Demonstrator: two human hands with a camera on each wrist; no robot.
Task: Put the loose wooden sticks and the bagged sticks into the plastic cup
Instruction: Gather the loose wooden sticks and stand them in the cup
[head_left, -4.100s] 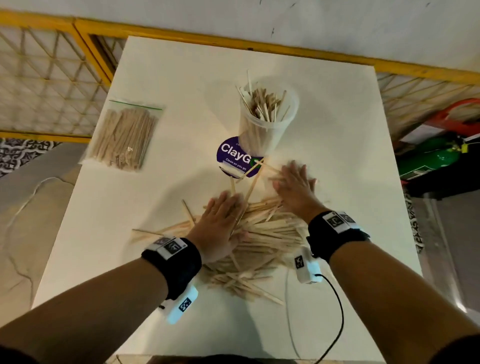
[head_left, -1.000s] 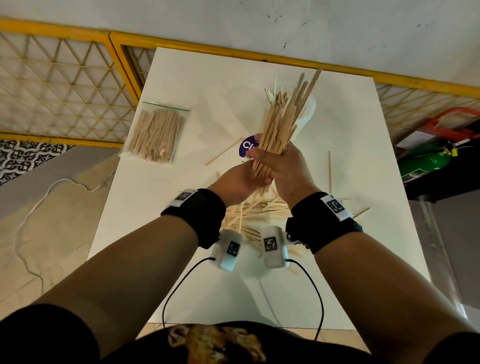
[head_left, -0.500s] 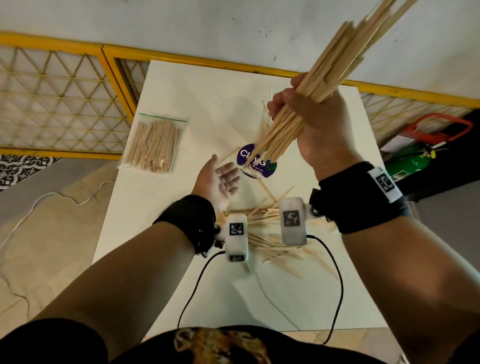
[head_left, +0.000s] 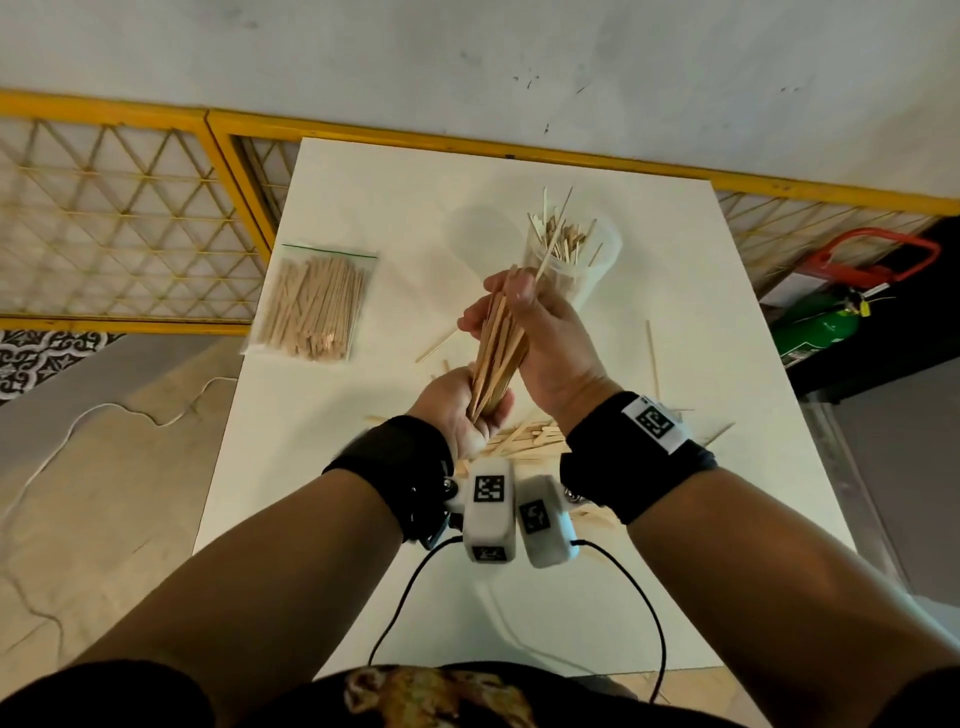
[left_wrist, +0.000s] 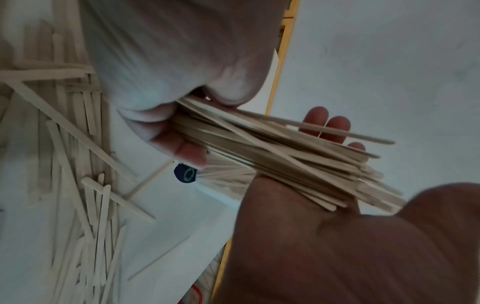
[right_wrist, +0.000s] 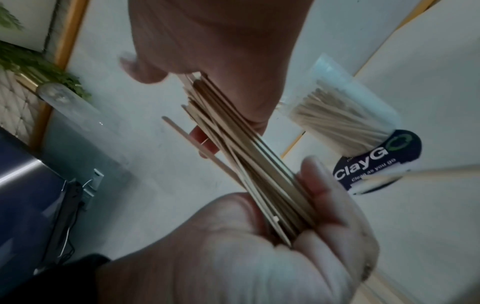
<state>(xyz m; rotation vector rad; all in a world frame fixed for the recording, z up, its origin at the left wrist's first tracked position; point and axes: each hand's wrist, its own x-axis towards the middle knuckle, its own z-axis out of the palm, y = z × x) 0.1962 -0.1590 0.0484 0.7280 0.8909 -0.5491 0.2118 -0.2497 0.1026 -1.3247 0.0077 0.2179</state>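
Note:
A bundle of loose wooden sticks (head_left: 496, 353) stands tilted above the table, its top leaning toward the cup. My left hand (head_left: 462, 410) grips its lower end, the stick ends in my palm (right_wrist: 259, 236). My right hand (head_left: 545, 338) wraps thumb and fingers round the upper part (left_wrist: 285, 156). The clear plastic cup (head_left: 608, 270), part-filled with upright sticks, stands just beyond the hands. The bagged sticks (head_left: 311, 306) lie flat at the table's left edge. More loose sticks (head_left: 530, 436) lie in a heap under my wrists.
On the white table (head_left: 415, 208) a purple ClayGo sticker (right_wrist: 376, 162) sits at the cup's foot. Single stray sticks (head_left: 652, 358) lie to the right. A yellow railing (head_left: 234, 156) runs behind and left. A green cylinder (head_left: 821, 322) lies off the right edge.
Half a second ago my right hand alone held the bundle high, with my left hand open below. The bundle has come down and my left hand now grips its lower end.

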